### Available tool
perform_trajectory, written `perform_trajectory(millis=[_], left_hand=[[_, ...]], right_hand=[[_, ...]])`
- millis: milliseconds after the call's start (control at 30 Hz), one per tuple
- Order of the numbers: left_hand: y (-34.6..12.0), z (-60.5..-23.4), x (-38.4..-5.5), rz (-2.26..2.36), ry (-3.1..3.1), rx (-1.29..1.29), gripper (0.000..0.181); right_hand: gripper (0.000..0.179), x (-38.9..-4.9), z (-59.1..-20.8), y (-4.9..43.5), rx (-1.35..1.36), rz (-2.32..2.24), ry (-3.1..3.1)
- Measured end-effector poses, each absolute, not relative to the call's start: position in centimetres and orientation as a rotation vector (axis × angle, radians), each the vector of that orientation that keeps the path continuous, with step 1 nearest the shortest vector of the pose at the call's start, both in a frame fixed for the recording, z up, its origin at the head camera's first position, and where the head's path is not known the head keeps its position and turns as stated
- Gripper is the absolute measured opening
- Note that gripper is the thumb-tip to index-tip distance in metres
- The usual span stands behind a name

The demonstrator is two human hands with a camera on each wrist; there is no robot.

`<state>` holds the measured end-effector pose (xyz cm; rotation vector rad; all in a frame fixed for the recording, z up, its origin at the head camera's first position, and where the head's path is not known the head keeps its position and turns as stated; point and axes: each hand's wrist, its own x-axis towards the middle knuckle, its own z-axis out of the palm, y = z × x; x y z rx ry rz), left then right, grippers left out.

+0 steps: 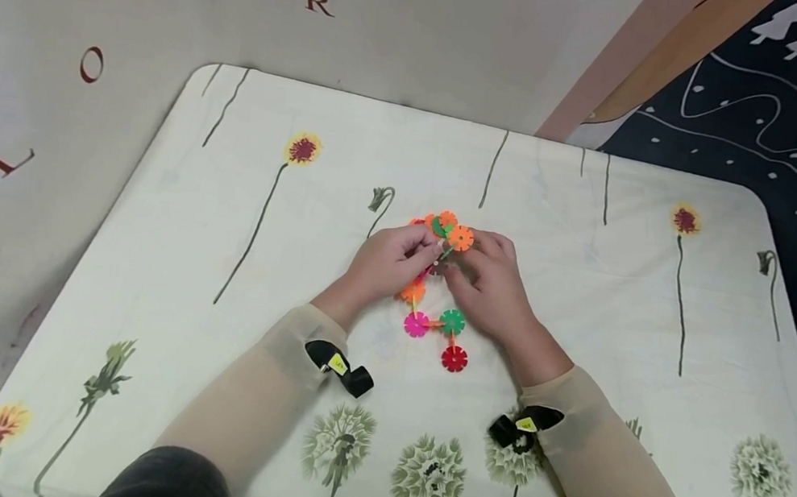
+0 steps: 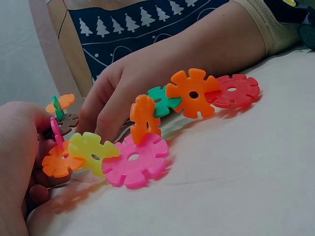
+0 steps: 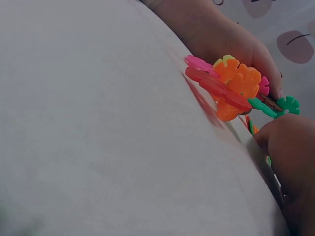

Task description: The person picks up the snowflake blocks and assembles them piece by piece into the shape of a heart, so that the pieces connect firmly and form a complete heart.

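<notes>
A chain of interlocking plastic flower discs in several colours runs between the hands. The left hand (image 1: 388, 262) pinches its upper part between thumb and fingers, near a brown disc (image 2: 69, 121). Close against that same part, the right hand (image 1: 493, 284) has its fingers bent around the chain; its fingertips are partly hidden. Orange discs (image 1: 461, 238) stick out beyond the fingertips. Toward the person trail a pink disc (image 1: 416, 324), a green disc (image 1: 452, 321) and a red disc (image 1: 455, 359) at the end. A yellow disc (image 2: 93, 152) joins the pink one in the left wrist view.
A white tablecloth (image 1: 296, 254) printed with flowers and dandelions covers the table. Behind it stands a pale wall (image 1: 419, 48) with letters. Dark tree-patterned fabric (image 1: 761, 133) lies at the right. Each forearm wears a beige sleeve with a small black camera (image 1: 359, 380).
</notes>
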<state>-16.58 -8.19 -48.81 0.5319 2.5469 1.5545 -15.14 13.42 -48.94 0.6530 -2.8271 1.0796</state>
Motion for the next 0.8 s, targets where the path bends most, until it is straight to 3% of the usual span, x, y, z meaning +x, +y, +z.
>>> perform_trajectory(millis=[267,667,800], left_hand=[[-8.16,-48.83,-16.58,1.549,2.542,0.531,0.019],[-8.26,-48.79,-16.51,1.539,2.553,0.602,0.02],[-8.3,-48.7,-16.45,1.526,2.562,0.619,0.019]], right_hand=[[0.033,-15.14,-48.86,13.4,0.601,1.187,-2.764],[0.019,-15.0,-48.64,13.05,0.144,1.588,-2.452],[0.023,-15.08,-48.62,13.01,0.082,1.784,-2.294]])
